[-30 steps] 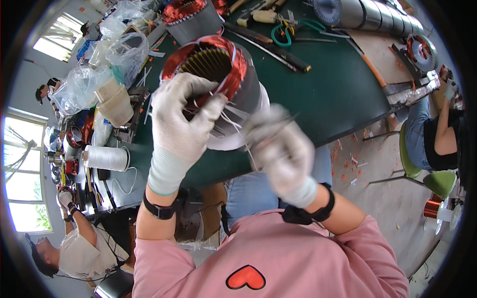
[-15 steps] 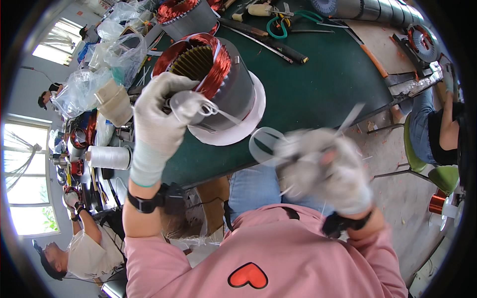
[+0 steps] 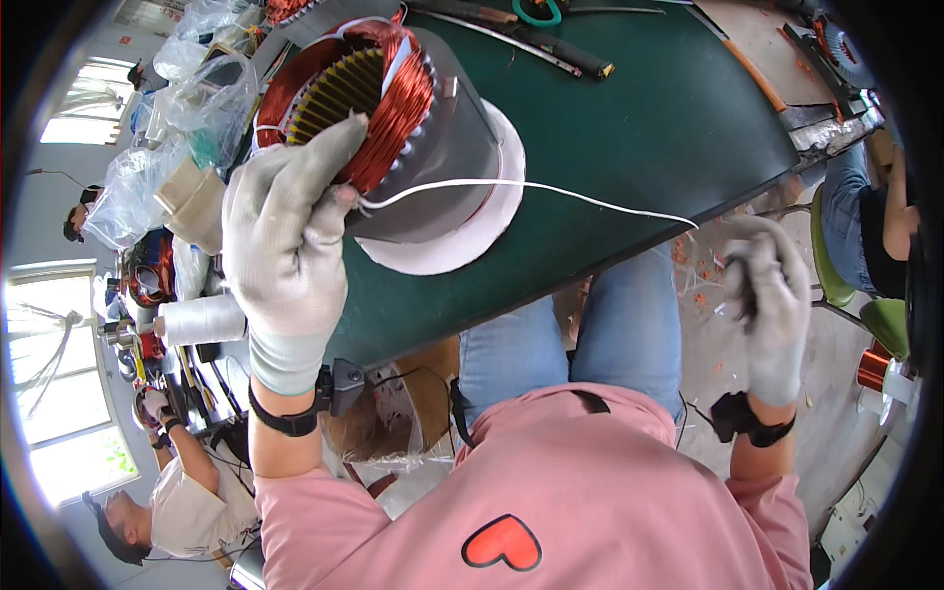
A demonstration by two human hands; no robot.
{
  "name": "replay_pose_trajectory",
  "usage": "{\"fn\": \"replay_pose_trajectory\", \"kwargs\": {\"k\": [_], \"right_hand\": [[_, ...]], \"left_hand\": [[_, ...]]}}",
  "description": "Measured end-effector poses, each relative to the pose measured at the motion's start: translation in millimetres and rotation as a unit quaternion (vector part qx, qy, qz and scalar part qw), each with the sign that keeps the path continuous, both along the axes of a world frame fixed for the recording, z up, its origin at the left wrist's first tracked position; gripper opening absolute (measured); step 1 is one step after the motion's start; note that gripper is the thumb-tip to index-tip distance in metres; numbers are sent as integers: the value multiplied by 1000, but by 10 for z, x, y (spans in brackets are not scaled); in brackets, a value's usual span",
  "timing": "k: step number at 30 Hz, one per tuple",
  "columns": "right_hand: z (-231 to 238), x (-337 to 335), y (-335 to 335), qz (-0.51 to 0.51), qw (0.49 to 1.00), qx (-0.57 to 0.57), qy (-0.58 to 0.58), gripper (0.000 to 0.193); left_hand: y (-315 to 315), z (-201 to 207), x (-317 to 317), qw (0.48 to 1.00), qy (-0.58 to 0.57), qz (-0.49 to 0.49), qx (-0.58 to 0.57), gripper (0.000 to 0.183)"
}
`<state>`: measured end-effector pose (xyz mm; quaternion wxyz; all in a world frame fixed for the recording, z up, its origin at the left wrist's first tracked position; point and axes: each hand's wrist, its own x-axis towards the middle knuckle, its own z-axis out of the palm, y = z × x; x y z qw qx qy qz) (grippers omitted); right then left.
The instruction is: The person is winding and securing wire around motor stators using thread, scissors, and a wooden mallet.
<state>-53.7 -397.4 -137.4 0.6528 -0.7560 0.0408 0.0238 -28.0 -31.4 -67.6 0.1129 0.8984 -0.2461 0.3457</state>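
White cord (image 3: 521,184) that was bunched in loops half a second ago is now strung out toward 3 o'clock in one gentle bow, so I'd say most of the slack's gone. Stator (image 3: 457,143) sits at 11 o'clock on the green surface (image 3: 610,147), white ring (image 3: 423,259) at its base. Left hand (image 3: 290,211) at 10 is half open against the coils (image 3: 398,118), thumb by the cord's near end, can't tell if pinning it. Right hand (image 3: 772,285) has swung out to 3, fingers curled but blurry; no clue if it's gripping anything.
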Motion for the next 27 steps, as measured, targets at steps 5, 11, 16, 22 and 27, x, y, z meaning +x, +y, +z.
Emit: {"fn": "replay_pose_trajectory", "kwargs": {"k": [5, 11, 16, 22, 27], "right_hand": [[194, 111, 1036, 457, 873, 103, 133, 32], [406, 197, 1337, 337, 893, 241, 174, 34], [510, 387, 1487, 326, 773, 463, 286, 33], [377, 554, 1537, 244, 919, -192, -244, 32], [388, 376, 1489, 375, 805, 451, 86, 46]], "left_hand": [[-49, 103, 65, 998, 64, 9, -16, 28], [55, 221, 51, 981, 155, 9, -120, 27], [92, 605, 319, 925, 349, 33, -145, 32], [184, 952, 720, 872, 394, -91, 275, 29], [314, 1441, 26, 981, -61, -22, 183, 33]]}}
